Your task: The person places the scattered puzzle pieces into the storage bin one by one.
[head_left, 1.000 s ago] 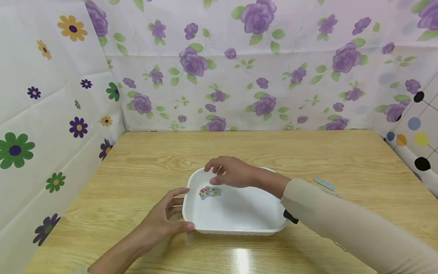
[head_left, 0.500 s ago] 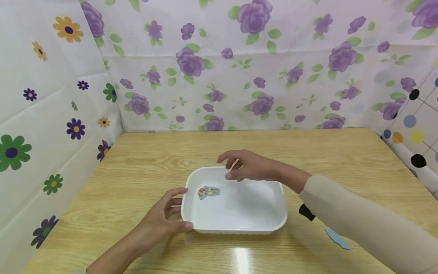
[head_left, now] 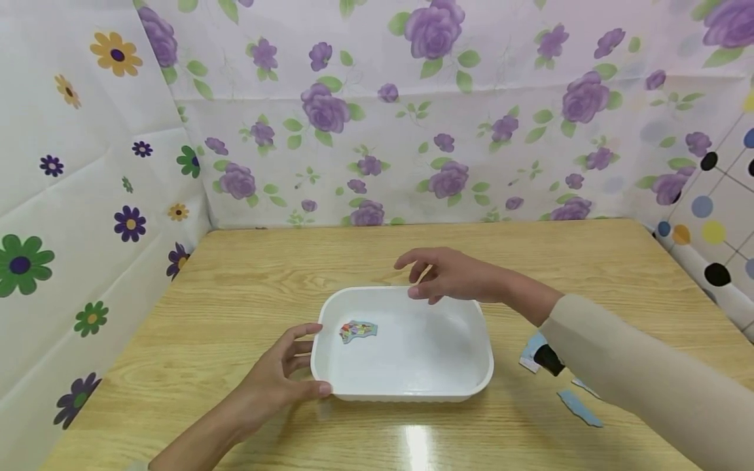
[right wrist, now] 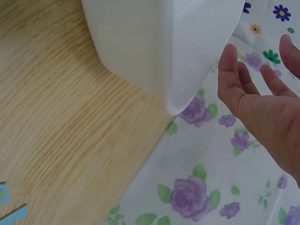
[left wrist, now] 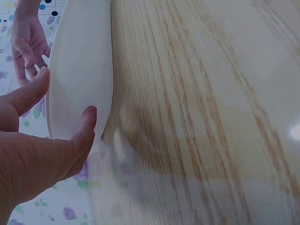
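Note:
A white rectangular plastic tray (head_left: 406, 394) stands on the wooden table. Inside, near its left end, lies a small flat irregular piece (head_left: 358, 331) with a colourful print and light blue parts. My left hand (head_left: 273, 376) holds the tray at its front left corner, thumb on the front rim and fingertips along the left side. In the left wrist view its digits touch the rim and outer wall. Above the tray's back rim hovers my right hand (head_left: 444, 275), fingers loosely bent, with nothing in them. The right wrist view shows that hand (right wrist: 267, 101) apart from the tray.
Several light blue flat pieces lie on the table right of the tray: one (head_left: 580, 408) near the front, another (head_left: 529, 353) partly hidden by a black item (head_left: 549, 360) at the right wrist. Flowered sheets (head_left: 377, 118) hang behind and beside the table.
My right hand has moved right and back, away from above the colourful piece, uncovering light blue pieces on the table. The left hand and tray stay nearly the same.

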A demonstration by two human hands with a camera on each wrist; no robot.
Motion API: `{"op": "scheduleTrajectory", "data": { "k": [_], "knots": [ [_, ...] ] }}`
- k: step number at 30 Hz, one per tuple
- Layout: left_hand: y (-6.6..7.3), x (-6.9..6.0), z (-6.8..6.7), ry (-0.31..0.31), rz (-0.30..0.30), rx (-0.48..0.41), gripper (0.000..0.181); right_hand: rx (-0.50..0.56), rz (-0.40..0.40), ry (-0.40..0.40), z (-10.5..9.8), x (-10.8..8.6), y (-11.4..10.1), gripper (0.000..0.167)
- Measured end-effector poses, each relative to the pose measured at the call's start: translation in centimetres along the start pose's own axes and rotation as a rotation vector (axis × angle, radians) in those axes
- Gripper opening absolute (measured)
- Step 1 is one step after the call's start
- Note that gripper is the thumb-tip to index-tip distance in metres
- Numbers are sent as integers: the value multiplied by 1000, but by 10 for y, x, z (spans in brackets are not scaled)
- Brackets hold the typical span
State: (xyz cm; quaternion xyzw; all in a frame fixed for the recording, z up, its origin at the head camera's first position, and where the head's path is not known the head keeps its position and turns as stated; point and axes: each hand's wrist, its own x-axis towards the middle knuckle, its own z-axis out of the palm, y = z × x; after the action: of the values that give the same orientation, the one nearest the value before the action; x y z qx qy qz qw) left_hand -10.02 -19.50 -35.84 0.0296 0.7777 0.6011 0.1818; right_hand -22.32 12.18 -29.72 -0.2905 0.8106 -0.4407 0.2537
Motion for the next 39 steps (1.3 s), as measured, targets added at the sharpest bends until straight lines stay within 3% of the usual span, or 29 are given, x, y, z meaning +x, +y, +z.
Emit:
{"op": "scheduleTrajectory", "data": {
  "k": [8, 20, 39],
  "knots": [
    [0, 0, 0, 8, -4, 5, 86, -11, 8, 33, -16, -16, 10, 52],
    [1, -1, 0, 2, -9, -4, 87, -20, 34, 151, -36, -40, 31, 45],
    [2, 0, 1, 11, -7, -5, 86, -69, 85, 222, -68, -82, 59, 45]
  ]
}}
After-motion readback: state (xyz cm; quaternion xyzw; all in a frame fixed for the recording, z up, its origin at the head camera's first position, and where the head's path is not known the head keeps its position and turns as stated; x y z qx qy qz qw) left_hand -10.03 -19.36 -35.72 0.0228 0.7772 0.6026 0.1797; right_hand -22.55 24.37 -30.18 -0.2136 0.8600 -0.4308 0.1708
